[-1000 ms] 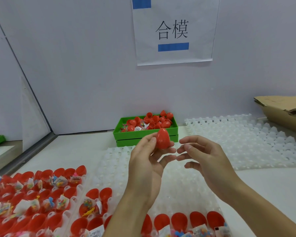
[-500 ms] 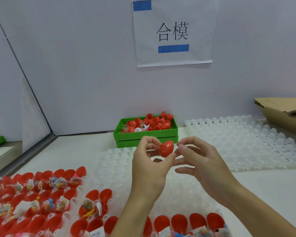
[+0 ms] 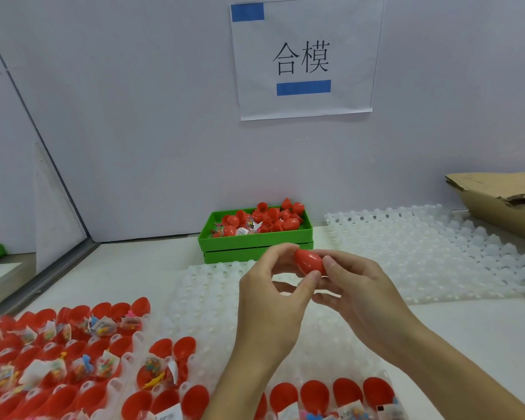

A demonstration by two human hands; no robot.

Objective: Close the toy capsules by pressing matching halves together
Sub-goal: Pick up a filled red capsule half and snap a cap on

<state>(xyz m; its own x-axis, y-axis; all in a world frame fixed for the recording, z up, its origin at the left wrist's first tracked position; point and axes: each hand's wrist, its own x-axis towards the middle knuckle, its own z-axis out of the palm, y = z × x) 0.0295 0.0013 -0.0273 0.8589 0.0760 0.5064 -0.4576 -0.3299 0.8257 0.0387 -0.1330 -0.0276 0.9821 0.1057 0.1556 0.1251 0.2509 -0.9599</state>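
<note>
1. Head view: the red capsule [image 3: 309, 265] is up in the air above the clear plastic tray [image 3: 206, 301], in front of the green bin [image 3: 255, 244] of red halves.
2. A second ago only the left hand [image 3: 270, 301] pinched it, standing up; now it lies sideways and the right hand [image 3: 361, 295] has closed in, thumb and fingers curled on its other end.
3. So both hands squeeze it (I think the halves are being snapped shut).
4. Many open red halves [image 3: 161, 348] with toys wait below.
</note>
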